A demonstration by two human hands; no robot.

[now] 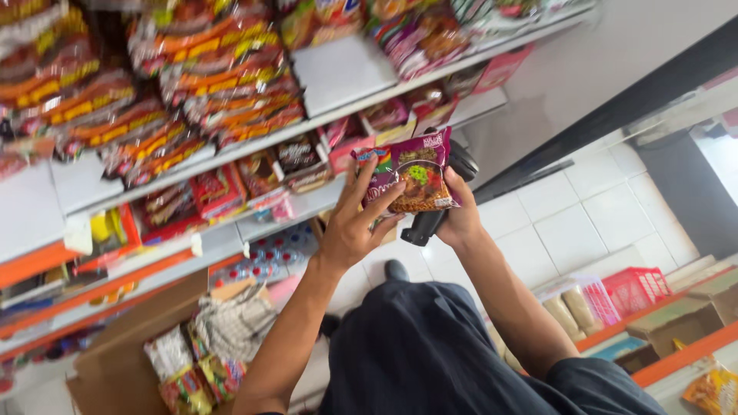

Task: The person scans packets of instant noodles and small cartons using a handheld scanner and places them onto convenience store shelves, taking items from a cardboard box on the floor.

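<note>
Both hands are holding up a purple noodle packet (pixel 407 175) in front of the white shelves (pixel 338 73). Left hand (pixel 352 227): fingers (pixel 377 204) are spreading across the packet's lower left face and gripping it. Right hand (pixel 461 219): fingers are wrapping the packet's right edge while also clutching a black handheld scanner (pixel 430 219) just behind and below the packet. Well below-left of the packet, an open cardboard box (pixel 115 346) is sitting on the floor, holding assorted snack packets (pixel 184 376). Lower right of the packet, a red basket (pixel 638 288) is resting beside clear tubs.
</note>
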